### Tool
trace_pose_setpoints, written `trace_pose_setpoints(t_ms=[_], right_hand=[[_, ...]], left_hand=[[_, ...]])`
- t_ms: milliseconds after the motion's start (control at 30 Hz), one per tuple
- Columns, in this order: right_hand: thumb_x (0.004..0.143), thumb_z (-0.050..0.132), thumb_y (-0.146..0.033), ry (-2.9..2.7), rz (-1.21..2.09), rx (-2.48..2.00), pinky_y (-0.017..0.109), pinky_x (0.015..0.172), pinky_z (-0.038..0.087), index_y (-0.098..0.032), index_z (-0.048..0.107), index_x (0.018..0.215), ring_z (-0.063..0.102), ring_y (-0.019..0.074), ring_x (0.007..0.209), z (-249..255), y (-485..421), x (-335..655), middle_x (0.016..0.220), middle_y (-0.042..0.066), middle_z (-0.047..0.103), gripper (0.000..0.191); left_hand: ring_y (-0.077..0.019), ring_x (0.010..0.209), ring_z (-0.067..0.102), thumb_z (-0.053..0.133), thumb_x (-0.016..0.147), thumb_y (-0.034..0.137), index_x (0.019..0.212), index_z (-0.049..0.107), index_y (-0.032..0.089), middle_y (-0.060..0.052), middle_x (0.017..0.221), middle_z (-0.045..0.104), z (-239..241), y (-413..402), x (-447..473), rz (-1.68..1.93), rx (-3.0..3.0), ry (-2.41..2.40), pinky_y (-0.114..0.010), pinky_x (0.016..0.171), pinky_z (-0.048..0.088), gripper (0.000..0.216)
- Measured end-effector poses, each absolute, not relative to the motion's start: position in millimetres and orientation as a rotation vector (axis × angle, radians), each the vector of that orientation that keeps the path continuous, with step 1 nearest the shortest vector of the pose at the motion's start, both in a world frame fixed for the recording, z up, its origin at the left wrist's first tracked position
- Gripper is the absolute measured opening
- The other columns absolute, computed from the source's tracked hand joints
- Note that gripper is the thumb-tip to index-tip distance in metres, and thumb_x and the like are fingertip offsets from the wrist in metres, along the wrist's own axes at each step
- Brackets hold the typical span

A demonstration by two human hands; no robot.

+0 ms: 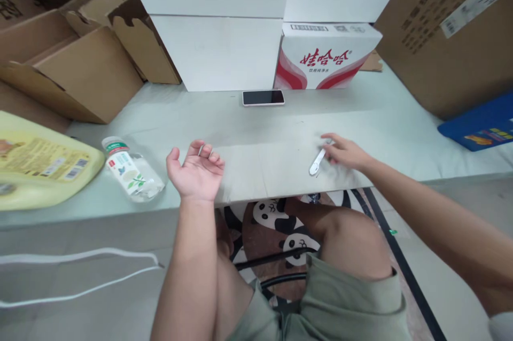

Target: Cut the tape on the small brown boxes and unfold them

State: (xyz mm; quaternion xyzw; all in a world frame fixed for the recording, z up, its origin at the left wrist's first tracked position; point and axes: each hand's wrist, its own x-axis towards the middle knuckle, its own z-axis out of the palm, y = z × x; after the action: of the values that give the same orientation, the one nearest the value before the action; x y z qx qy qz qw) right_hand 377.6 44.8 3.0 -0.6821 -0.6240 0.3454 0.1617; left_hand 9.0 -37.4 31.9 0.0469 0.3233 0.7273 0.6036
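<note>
My left hand is raised at the table's front edge, palm up, its fingers loosely curled and apart, with nothing in it. On the right, my right hand rests low over the tabletop, thumb and fingers around the upper end of a small white spoon-like piece. Its rounded end points down and left toward the table edge; the fingers partly cover the other end. Beyond both hands a phone lies screen up, dark. Nearest to my left hand is a clear plastic bottle with a green and white label, lying on its side.
A yellow jug lies at the left edge. Open cardboard boxes stand behind it. White cartons and a red-and-white box line the back of the pale-covered table. At right are a large brown carton and a blue pack.
</note>
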Motion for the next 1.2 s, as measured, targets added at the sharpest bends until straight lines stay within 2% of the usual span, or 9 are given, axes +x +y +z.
trace_pose_setpoints(t_ms=[167, 333, 400, 600, 800, 900, 967, 1067, 1200], right_hand=[[0.071, 0.073, -0.035, -2.095, 0.775, -1.908, 0.032, 0.065, 0.041, -0.024, 0.058, 0.074, 0.054, 0.0187, 0.062, 1.3, 34.9, 335.0, 0.060, 0.001, 0.058, 0.019], [0.073, 0.069, -0.049, -1.960, 1.065, -1.585, 0.030, 0.064, 0.049, -0.026, 0.043, 0.092, 0.062, 0.0157, 0.064, 11.5, 32.1, 288.3, 0.078, -0.001, 0.068, 0.039], [0.069, 0.074, -0.052, -1.841, 1.222, -1.443, 0.029, 0.062, 0.048, -0.025, 0.045, 0.097, 0.062, 0.0146, 0.064, 18.3, 33.2, 253.6, 0.078, -0.001, 0.068, 0.048], [0.080, 0.060, -0.047, -1.963, 1.273, -1.231, 0.024, 0.051, 0.038, -0.024, 0.057, 0.097, 0.050, 0.0109, 0.056, 40.2, 58.0, 124.3, 0.064, -0.006, 0.057, 0.029], [0.075, 0.069, -0.030, -2.155, 1.158, -1.102, 0.025, 0.045, 0.036, -0.025, 0.059, 0.097, 0.045, 0.0120, 0.048, 61.9, 98.4, -31.4, 0.057, -0.006, 0.051, 0.025], [0.077, 0.059, -0.021, -2.259, 1.184, -0.777, 0.031, 0.059, 0.051, -0.027, 0.052, 0.128, 0.058, 0.0159, 0.058, 73.1, 111.1, -110.1, 0.071, -0.003, 0.060, 0.052], [0.076, 0.058, -0.016, -2.375, 1.096, -0.565, 0.040, 0.077, 0.056, -0.025, 0.050, 0.134, 0.066, 0.0205, 0.077, 79.0, 116.8, -148.4, 0.081, -0.001, 0.062, 0.060], [0.074, 0.058, -0.010, -2.574, 0.840, -0.503, 0.052, 0.098, 0.049, -0.020, 0.057, 0.118, 0.066, 0.0288, 0.102, 85.7, 120.3, -173.4, 0.086, 0.001, 0.059, 0.045], [0.082, 0.055, -0.013, -2.579, 0.597, -0.706, 0.054, 0.103, 0.046, -0.018, 0.053, 0.096, 0.064, 0.0320, 0.111, 104.1, 113.3, -158.0, 0.087, 0.003, 0.057, 0.015]], left_hand=[[-0.0111, 0.047, 0.053, 0.045, 0.089, 0.058, 0.074, 0.062, 0.018, 0.000, 0.061, 0.056, 33.6, -50.7, -2.8, 1.705, 0.140, 0.736, -0.024, 0.047, 0.044, 0.046], [-0.0089, 0.049, 0.054, 0.058, 0.080, 0.039, 0.071, 0.062, 0.017, 0.000, 0.062, 0.059, 30.1, -63.2, -18.4, 1.747, 0.208, 0.889, -0.021, 0.050, 0.044, 0.024], [-0.0091, 0.050, 0.055, 0.062, 0.076, 0.036, 0.071, 0.063, 0.017, 0.000, 0.063, 0.061, 26.9, -66.2, -20.7, 1.718, 0.267, 0.984, -0.021, 0.051, 0.043, 0.019], [-0.0092, 0.050, 0.057, 0.064, 0.072, 0.041, 0.073, 0.063, 0.017, 0.000, 0.066, 0.062, 22.8, -68.6, -28.6, 1.638, 0.332, 1.116, -0.022, 0.053, 0.040, 0.024], [-0.0097, 0.051, 0.055, 0.059, 0.073, 0.042, 0.072, 0.061, 0.018, 0.001, 0.065, 0.061, 25.6, -69.3, -52.2, 1.695, 0.227, 1.095, -0.024, 0.057, 0.039, 0.025], [-0.0097, 0.051, 0.054, 0.057, 0.073, 0.039, 0.068, 0.059, 0.018, 0.000, 0.063, 0.059, 22.3, -70.5, -61.4, 1.677, 0.203, 1.107, -0.025, 0.058, 0.036, 0.022], [-0.0097, 0.051, 0.053, 0.056, 0.074, 0.038, 0.067, 0.059, 0.018, 0.000, 0.063, 0.058, 19.8, -70.0, -64.6, 1.666, 0.202, 1.119, -0.026, 0.058, 0.035, 0.022], [-0.0096, 0.051, 0.052, 0.056, 0.076, 0.038, 0.067, 0.059, 0.018, 0.000, 0.064, 0.058, 18.3, -66.8, -65.1, 1.646, 0.204, 1.111, -0.027, 0.059, 0.035, 0.022], [-0.0093, 0.052, 0.052, 0.056, 0.076, 0.038, 0.068, 0.060, 0.018, 0.000, 0.064, 0.059, 18.8, -62.1, -60.2, 1.631, 0.203, 1.079, -0.027, 0.058, 0.034, 0.022]])
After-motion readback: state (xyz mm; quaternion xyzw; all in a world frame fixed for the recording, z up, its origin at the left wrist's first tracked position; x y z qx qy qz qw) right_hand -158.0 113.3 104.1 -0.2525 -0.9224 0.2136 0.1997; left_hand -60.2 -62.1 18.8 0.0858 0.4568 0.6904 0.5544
